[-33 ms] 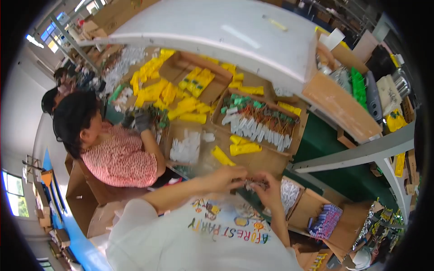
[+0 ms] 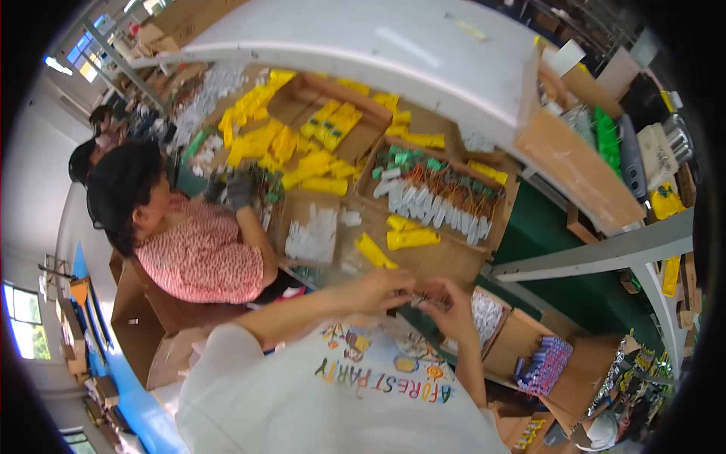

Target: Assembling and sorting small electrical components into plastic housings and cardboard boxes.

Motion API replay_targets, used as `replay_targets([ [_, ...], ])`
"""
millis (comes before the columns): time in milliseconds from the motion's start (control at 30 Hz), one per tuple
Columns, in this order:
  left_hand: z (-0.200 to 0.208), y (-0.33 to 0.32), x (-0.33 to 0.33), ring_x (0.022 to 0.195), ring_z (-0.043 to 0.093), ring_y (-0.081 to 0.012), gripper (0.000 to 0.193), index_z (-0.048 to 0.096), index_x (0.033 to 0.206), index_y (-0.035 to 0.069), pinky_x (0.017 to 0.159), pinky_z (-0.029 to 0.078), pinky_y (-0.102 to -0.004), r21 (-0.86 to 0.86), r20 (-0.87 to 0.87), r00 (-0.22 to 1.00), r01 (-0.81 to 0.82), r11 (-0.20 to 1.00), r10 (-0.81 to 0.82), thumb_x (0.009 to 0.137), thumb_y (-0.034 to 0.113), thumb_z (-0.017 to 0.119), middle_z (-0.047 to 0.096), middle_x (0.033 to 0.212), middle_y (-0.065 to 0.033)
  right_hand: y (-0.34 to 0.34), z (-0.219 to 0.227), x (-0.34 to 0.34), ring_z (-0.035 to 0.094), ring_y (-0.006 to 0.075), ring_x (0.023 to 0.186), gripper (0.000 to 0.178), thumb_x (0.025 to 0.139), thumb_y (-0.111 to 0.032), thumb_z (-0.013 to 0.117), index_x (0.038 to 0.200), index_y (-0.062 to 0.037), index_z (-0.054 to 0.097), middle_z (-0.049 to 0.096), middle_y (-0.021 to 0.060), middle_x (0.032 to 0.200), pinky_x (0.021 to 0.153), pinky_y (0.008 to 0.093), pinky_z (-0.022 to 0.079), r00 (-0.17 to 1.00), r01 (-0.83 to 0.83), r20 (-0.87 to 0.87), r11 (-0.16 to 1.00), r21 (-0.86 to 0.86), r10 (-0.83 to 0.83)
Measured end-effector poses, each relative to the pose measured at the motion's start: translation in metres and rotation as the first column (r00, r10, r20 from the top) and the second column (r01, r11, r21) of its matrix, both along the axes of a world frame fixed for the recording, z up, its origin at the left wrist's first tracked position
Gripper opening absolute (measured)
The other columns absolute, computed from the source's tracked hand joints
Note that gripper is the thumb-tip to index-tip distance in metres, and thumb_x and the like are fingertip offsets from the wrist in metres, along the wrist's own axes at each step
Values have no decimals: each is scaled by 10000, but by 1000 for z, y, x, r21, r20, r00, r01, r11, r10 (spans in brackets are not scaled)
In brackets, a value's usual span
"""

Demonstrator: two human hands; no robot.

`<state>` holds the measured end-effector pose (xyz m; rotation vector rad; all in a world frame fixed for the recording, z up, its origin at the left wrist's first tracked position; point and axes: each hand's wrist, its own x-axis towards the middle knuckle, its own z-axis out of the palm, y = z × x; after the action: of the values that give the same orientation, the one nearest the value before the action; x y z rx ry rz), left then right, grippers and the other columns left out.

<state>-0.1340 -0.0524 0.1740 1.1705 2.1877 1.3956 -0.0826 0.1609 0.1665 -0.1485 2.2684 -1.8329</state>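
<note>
My left hand [image 2: 384, 290] and my right hand [image 2: 451, 309] meet in front of my chest, at the near edge of the table. Their fingers are pinched together around a small part [image 2: 417, 300], greyish and blurred, too small to name. Just beyond my hands lie yellow plastic pieces [image 2: 376, 251]. Farther off, a cardboard tray [image 2: 493, 240] holds rows of white tubular parts [image 2: 439, 210] with orange-brown wires and green pieces.
To the left sits a co-worker [image 2: 198, 250] in grey gloves, beside a box of clear-white pieces [image 2: 311, 236]. Many yellow pieces [image 2: 261, 147] cover the far table. Low on my right, a carton [image 2: 507, 356] holds purple-blue cylinders [image 2: 546, 367]. A white frame bar [image 2: 590, 253] crosses at right.
The whole view has shifted slightly, with the table lying a little higher in the picture. My hands stay together around the small part, with only a slight change of finger position.
</note>
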Motion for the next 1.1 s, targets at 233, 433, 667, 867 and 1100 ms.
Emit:
replay_targets([
  [233, 8, -35, -41, 1088, 527, -203, 476, 505, 1224, 23, 927, 414, -344, 390, 857, 489, -409, 825, -163, 901, 373, 496, 540, 1214, -93, -6, 11, -15, 506, 83, 582, 226, 832, -129, 593, 975, 45, 610, 586, 53, 708, 507, 204, 398, 937, 216, 349, 846, -488, -38],
  [433, 7, -29, -23, 1145, 491, -256, 616, 462, 1249, -45, 977, 385, -392, 488, 868, 292, -345, 802, -402, 836, 406, 546, 499, 1256, -150, -18, -8, -23, 517, 77, 551, 220, 842, -132, 592, 965, 51, 599, 576, 48, 686, 447, 179, 394, 878, 375, 459, 791, -484, -135],
  [667, -13, -30, -19, 933, 593, -153, 191, 589, 1026, -16, 758, 481, -249, 262, 882, 470, -436, 861, -30, 900, 34, 454, 607, 1078, -96, -37, -15, -34, 531, 86, 545, 198, 860, -109, 579, 973, 53, 591, 585, 47, 700, 472, 201, 454, 846, 447, 486, 790, -420, -220],
  [867, -28, -7, -19, 720, 595, -136, 187, 583, 878, -11, 648, 474, -256, 170, 470, 726, -632, 756, 501, 838, -82, 416, 614, 782, -75, -94, -7, -23, 560, 110, 646, 246, 890, -157, 541, 1047, 32, 547, 591, 84, 862, 498, 222, 469, 928, 355, 190, 916, -189, -320],
  [1100, -52, -13, -32, 758, 617, -152, 182, 559, 853, -20, 654, 483, -260, 164, 349, 758, -629, 760, 552, 845, -94, 393, 634, 817, -87, -95, -21, -30, 588, 176, 762, 280, 889, -142, 524, 1109, 30, 508, 558, 122, 1006, 540, 260, 499, 841, 329, -534, 867, 374, -89],
])
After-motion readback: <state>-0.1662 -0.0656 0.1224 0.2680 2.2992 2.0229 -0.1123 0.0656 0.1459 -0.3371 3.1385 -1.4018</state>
